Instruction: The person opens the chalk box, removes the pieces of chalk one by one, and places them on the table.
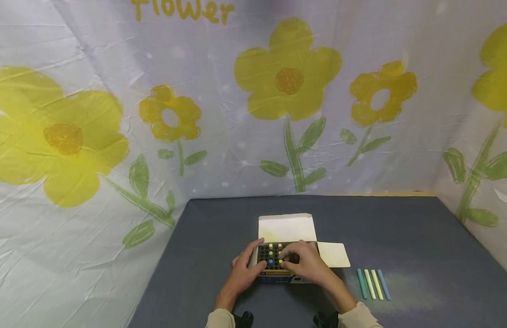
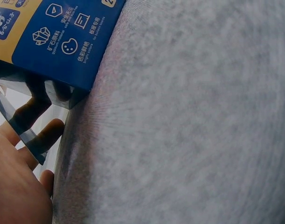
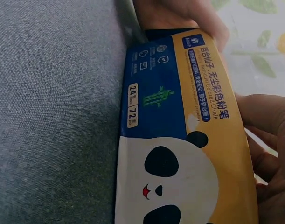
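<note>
A blue and yellow chalk box (image 1: 274, 279) sits on the dark table with its top opened, showing a black holder and several upright chalk ends. My left hand (image 1: 242, 272) grips the box's left end, thumb at the front corner and fingers along the side and back. Over the holder, my right hand (image 1: 311, 264) pinches the top of a yellow chalk (image 1: 280, 262) between thumb and index finger. A blue chalk (image 1: 271, 262) stands just left of it. In the right wrist view, the box's printed front (image 3: 156, 116) with a panda hides part of both hands.
The white lid (image 1: 286, 228) is folded back behind the box, and a white side flap (image 1: 334, 254) sticks out right. Green, pale and yellow chalks lie beside a blue chalk stick (image 1: 384, 285) on the table's right. A flower-printed cloth (image 1: 220, 155) hangs around the table.
</note>
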### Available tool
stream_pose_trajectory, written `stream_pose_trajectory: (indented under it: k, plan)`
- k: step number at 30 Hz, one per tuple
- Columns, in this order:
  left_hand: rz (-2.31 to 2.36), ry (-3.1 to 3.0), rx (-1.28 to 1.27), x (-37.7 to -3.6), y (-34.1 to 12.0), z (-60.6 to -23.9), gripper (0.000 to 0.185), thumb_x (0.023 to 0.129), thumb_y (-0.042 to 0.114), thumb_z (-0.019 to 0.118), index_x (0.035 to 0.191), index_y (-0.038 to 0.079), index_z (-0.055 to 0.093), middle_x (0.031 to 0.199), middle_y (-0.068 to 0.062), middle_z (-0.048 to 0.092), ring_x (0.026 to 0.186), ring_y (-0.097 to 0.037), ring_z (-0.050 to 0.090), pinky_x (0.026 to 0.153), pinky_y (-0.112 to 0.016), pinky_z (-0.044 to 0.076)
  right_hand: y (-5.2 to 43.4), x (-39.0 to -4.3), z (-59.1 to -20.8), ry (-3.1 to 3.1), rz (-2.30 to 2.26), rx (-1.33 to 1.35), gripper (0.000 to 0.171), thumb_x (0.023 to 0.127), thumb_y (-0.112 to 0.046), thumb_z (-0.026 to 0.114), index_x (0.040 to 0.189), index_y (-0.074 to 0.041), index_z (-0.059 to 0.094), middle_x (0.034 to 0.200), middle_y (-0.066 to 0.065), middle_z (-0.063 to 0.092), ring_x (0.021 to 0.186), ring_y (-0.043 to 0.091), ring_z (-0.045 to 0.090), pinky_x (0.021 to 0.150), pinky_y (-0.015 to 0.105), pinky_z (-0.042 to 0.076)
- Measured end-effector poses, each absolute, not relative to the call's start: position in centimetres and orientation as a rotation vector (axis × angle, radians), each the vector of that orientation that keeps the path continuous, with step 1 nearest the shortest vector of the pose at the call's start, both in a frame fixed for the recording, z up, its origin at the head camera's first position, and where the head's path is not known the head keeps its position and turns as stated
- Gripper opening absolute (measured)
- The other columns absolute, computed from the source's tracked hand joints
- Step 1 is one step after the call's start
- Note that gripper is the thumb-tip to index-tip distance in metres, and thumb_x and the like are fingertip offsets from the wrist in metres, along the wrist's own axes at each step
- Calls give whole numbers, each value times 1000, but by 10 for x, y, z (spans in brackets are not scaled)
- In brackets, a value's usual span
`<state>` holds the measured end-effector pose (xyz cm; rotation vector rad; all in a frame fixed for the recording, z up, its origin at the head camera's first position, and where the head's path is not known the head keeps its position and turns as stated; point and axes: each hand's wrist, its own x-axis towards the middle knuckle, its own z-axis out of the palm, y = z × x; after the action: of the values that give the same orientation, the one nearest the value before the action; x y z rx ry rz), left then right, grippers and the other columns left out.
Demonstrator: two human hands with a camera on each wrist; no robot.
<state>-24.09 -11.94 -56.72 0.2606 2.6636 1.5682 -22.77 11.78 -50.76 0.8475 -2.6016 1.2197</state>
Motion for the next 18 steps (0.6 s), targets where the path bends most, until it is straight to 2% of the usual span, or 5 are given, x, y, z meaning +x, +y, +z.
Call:
stream_pose_trajectory:
  k: [3,8,11,15,18]
  plan:
    - [1578,2656,274,-241,-120,-567,59,92,37,68,145,51,47,143,-2,57,128,-39,37,89,-55,41,118,-229,-506,-2630,1208,841,12,85,-13,81,97,-15,78,82,-9,72,73,3,56,78,32,41]
    - [1561,2661,276,-242,-120,-568,60,92,37,69,145,52,46,141,-1,58,124,-37,41,82,-47,42,118,-232,-502,-2710,1219,850,12,85,-14,81,97,-15,79,83,-9,73,74,0,60,90,50,40]
    - [1549,2669,273,-241,-120,-569,60,92,38,68,145,53,45,144,0,57,127,-37,39,87,-51,41,118,-234,-500,-2737,1214,870,12,85,-12,81,97,-14,79,82,-9,74,72,-2,62,90,54,42]
    - [1554,2664,268,-241,-120,-568,60,92,39,68,145,54,45,148,-1,54,133,-40,35,92,-61,38,119,-234,-499,-2732,1207,897,12,85,-12,81,96,-14,79,82,-8,74,71,-2,61,87,48,46]
    - [1566,2656,262,-241,-120,-566,60,92,38,68,145,54,46,149,-1,53,134,-41,34,91,-61,38,119,-235,-498,-2704,1247,918,12,85,-11,81,97,-12,79,85,-4,75,72,-1,63,80,37,50]
